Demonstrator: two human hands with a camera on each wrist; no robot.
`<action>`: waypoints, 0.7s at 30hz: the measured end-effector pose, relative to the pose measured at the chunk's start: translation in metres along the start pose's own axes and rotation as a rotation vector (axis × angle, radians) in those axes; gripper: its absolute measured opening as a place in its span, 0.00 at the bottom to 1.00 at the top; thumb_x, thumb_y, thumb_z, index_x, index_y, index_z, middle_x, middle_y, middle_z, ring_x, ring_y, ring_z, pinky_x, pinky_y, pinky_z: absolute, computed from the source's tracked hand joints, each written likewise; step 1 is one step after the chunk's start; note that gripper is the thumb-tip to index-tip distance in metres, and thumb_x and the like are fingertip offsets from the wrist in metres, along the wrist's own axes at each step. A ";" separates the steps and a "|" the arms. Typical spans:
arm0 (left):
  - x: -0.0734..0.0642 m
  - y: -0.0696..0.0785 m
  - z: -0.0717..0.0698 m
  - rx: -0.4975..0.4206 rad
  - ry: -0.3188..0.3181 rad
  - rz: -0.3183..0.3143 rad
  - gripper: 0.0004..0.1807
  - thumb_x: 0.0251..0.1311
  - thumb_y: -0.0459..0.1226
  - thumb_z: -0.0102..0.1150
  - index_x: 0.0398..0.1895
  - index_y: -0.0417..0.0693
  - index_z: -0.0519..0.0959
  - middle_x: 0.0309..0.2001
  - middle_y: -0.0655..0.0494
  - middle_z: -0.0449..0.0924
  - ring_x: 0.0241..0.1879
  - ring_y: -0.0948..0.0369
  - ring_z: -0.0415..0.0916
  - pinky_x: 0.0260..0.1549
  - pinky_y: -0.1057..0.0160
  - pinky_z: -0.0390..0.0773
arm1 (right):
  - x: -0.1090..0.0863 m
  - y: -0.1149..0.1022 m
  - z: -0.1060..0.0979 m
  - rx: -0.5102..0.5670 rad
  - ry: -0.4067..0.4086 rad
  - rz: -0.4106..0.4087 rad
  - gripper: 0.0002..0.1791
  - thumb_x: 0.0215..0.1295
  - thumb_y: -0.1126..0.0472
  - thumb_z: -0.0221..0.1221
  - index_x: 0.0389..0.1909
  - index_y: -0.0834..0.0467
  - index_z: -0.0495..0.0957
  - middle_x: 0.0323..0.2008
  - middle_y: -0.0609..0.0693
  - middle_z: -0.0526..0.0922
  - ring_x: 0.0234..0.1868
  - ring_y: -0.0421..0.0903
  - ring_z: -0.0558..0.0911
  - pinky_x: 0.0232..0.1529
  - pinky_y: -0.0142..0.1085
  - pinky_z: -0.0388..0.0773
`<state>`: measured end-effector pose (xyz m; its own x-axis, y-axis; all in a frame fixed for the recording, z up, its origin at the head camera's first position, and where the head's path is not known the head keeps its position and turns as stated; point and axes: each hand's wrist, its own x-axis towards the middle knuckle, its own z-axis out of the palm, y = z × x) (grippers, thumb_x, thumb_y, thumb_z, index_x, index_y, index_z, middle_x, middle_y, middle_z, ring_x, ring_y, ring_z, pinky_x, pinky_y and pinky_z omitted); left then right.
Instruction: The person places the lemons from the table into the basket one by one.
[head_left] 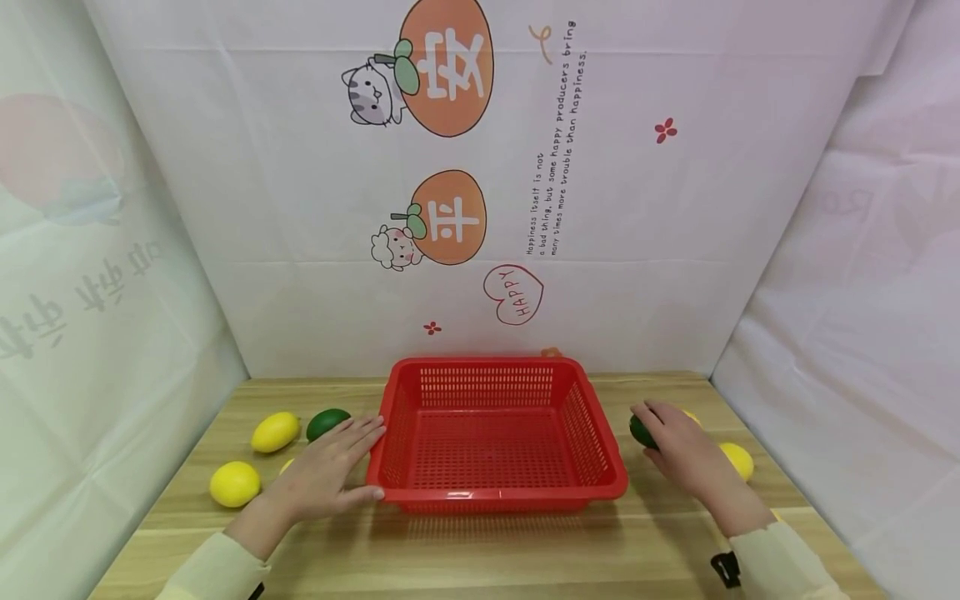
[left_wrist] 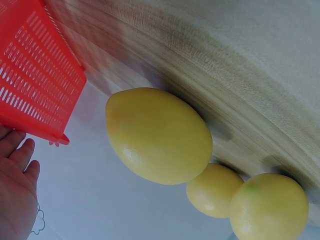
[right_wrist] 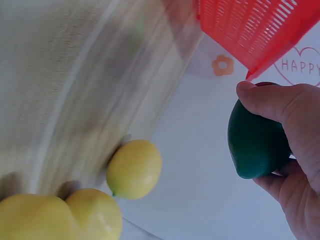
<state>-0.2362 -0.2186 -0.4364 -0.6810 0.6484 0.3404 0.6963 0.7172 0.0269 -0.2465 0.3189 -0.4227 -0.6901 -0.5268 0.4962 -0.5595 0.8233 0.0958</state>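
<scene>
Spread left fingers (head_left: 360, 436) touch a red rectangular plastic basket (head_left: 491, 495); right fingers (head_left: 657, 423) pinch a dark-green oval fruit (right_wrist: 257, 140).

Left hand (head_left: 330, 469) extended, fingers (head_left: 363, 435) outstretched, thumb (head_left: 360, 497) spread apart, right hand (head_left: 681, 446) curled, thumb opposite fingers

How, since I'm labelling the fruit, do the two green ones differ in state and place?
The right green fruit is gripped by the right hand, while the left green fruit lies on the table ungripped. The right green fruit is to the right of the basket; the left green fruit is to its left. Both are dark green.
</scene>
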 end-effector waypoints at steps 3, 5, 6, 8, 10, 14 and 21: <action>0.000 0.000 0.000 -0.001 -0.002 -0.001 0.47 0.60 0.66 0.50 0.68 0.37 0.67 0.70 0.46 0.63 0.69 0.49 0.59 0.67 0.47 0.58 | 0.004 -0.002 -0.004 -0.018 -0.006 0.002 0.41 0.36 0.72 0.77 0.56 0.68 0.70 0.49 0.68 0.75 0.45 0.64 0.78 0.43 0.56 0.79; 0.000 0.000 0.000 0.003 -0.001 0.000 0.47 0.60 0.66 0.50 0.68 0.37 0.67 0.70 0.46 0.63 0.70 0.49 0.58 0.67 0.48 0.57 | 0.007 -0.003 -0.006 -0.024 -0.007 0.001 0.41 0.36 0.72 0.77 0.56 0.68 0.70 0.49 0.68 0.75 0.46 0.64 0.78 0.44 0.56 0.79; 0.000 0.000 0.000 0.004 0.000 0.003 0.47 0.60 0.66 0.51 0.69 0.37 0.66 0.70 0.46 0.63 0.69 0.49 0.58 0.67 0.48 0.58 | 0.008 -0.003 -0.006 -0.027 -0.003 -0.004 0.41 0.36 0.72 0.77 0.56 0.68 0.70 0.50 0.68 0.75 0.46 0.64 0.78 0.44 0.56 0.79; 0.000 0.000 0.000 0.012 0.003 0.008 0.46 0.60 0.65 0.52 0.68 0.37 0.66 0.70 0.46 0.63 0.70 0.50 0.58 0.67 0.48 0.58 | 0.011 -0.004 -0.008 -0.031 0.009 -0.017 0.42 0.35 0.73 0.78 0.57 0.68 0.71 0.50 0.68 0.75 0.46 0.64 0.78 0.44 0.56 0.79; 0.000 0.000 0.000 0.014 0.005 0.015 0.46 0.60 0.64 0.53 0.69 0.37 0.66 0.70 0.46 0.63 0.70 0.50 0.58 0.67 0.48 0.58 | 0.014 -0.004 -0.009 -0.031 0.023 -0.031 0.42 0.35 0.73 0.78 0.57 0.68 0.71 0.50 0.68 0.75 0.47 0.64 0.78 0.44 0.56 0.79; 0.000 0.000 0.000 0.018 0.010 0.020 0.45 0.59 0.62 0.56 0.69 0.37 0.66 0.70 0.45 0.63 0.70 0.51 0.58 0.67 0.49 0.58 | 0.019 -0.007 -0.012 -0.031 0.032 -0.042 0.42 0.34 0.74 0.78 0.57 0.68 0.71 0.51 0.68 0.75 0.49 0.64 0.77 0.45 0.57 0.79; -0.001 0.000 0.000 0.014 0.009 0.012 0.45 0.59 0.61 0.58 0.69 0.37 0.66 0.70 0.46 0.63 0.70 0.51 0.58 0.67 0.49 0.58 | 0.027 -0.012 -0.015 -0.055 0.052 -0.086 0.43 0.32 0.74 0.78 0.56 0.69 0.72 0.52 0.69 0.75 0.52 0.65 0.75 0.47 0.57 0.78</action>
<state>-0.2355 -0.2187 -0.4367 -0.6702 0.6550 0.3491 0.7014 0.7127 0.0091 -0.2515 0.2977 -0.3972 -0.6150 -0.5857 0.5280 -0.5886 0.7865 0.1869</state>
